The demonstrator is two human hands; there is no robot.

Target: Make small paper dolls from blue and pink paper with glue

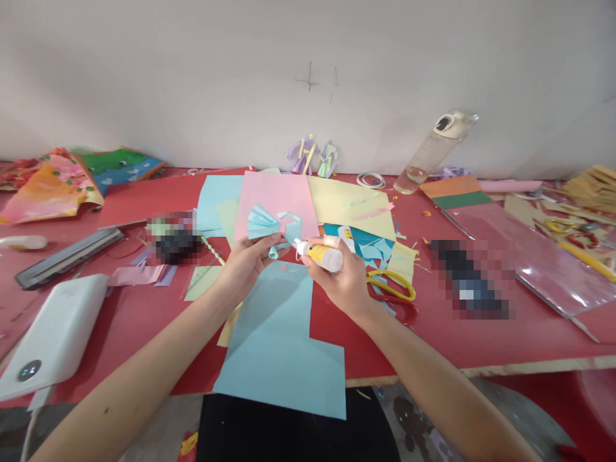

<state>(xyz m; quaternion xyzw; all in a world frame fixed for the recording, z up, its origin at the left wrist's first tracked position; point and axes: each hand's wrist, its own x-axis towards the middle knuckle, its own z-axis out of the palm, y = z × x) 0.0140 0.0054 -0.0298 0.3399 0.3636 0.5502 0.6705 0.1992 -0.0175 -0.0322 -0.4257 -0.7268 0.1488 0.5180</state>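
My left hand [251, 262] is closed on a light blue folded paper piece [264, 222], which has a pleated, fan-like part. In my right hand [347, 280] is a white glue bottle [323, 255] with a yellow label, tilted so its nozzle points left at the blue paper. The nozzle tip is close to the paper; whether it touches I cannot tell. Below both hands lies a light blue paper sheet [274, 333] with a cut-out corner, hanging over the table's front edge. Behind them is a pink sheet [279, 189].
Yellow-and-red scissors [394, 285] and paper scraps lie right of my right hand. A water bottle [436, 154] and small paper figures [303, 155] stand by the wall. Left are a white power bank [58, 333] and a long grey tool [70, 256]. A clear folder [543, 250] lies right.
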